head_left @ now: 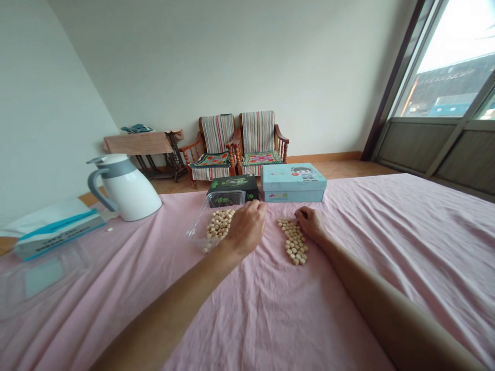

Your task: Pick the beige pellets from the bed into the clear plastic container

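My left hand (248, 226) is closed with the fingers curled down, just right of a clear plastic tray (195, 226). Inside that tray lies a heap of small round beige pieces (219, 224), partly covered by the hand. Whatever the left fingers may hold is hidden. A patch of similar round beige pieces (296, 242) lies on the cloth, packed close together in rows. At its upper right edge rests my right hand (310, 222), fingers bent inward and closed. Its fingertips are near the top pieces, and I cannot make out anything between them.
A black box (247, 183) and a light blue box (294, 190) stand behind the hands. To the left are a white jug (133, 190), a tissue pack (58, 234) and a clear plastic lid (46, 275). Pink cloth (270, 319) covers the surface in folds.
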{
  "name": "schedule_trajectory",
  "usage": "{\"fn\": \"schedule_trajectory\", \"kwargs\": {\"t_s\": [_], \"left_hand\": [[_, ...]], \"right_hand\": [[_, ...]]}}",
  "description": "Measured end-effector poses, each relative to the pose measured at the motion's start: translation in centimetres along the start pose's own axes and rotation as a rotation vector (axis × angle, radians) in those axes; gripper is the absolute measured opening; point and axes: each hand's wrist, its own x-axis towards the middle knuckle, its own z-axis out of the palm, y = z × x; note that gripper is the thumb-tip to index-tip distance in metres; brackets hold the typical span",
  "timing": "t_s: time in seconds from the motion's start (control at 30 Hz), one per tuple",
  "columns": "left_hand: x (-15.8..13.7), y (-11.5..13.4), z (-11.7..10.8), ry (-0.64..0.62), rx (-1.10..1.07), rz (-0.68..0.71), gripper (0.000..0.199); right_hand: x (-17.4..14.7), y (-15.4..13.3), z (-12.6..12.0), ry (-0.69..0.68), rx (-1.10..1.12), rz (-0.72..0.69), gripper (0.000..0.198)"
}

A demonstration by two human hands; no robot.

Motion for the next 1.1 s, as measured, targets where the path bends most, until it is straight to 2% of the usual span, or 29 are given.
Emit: {"fn": "schedule_trajectory", "kwargs": {"t_s": [0.1,0.2,0.27,0.37,0.47,0.57,0.77,0.87,0.93,1.1], "left_hand": [[-0.4,-2.0,-2.1,0.140,0.106,-0.102,0.010],[-0.7,-1.8,-2.1,0.203,-0.004,-0.110,0.010],[-1.0,-0.4,-1.0,0.127,-0.165,-0.021,0.009],[-1.4,2.3,1.4,-0.065,-0.357,0.147,0.011],[-1.6,4.1,3.5,-0.185,-0.394,0.234,0.016],[-1.7,4.6,4.6,-0.227,-0.360,0.221,0.017],[-1.9,5.1,5.5,-0.197,-0.400,0.155,0.016],[-1.7,5.0,4.5,-0.161,-0.388,0.135,0.014],[-1.3,4.2,2.9,-0.087,-0.346,0.100,0.014],[-0.2,-0.3,-2.2,0.150,-0.070,-0.099,0.013]], "right_hand": [[0.0,0.1,0.1,0.002,-0.002,0.002,0.027],[0.1,0.2,0.2,0.006,-0.003,0.002,0.027],[0.1,0.2,0.2,0.005,0.001,0.001,0.027],[0.1,0.3,0.2,0.008,0.021,-0.007,0.028],[0.2,0.5,0.3,0.007,0.024,-0.011,0.028],[0.4,0.8,0.5,0.004,0.014,-0.002,0.028],[0.4,0.8,0.5,0.000,0.010,0.001,0.027],[0.3,0.6,0.4,0.005,0.006,-0.009,0.027],[0.2,0.6,0.3,0.005,0.007,-0.010,0.028],[0.3,0.7,0.5,0.002,0.010,0.011,0.028]]}}
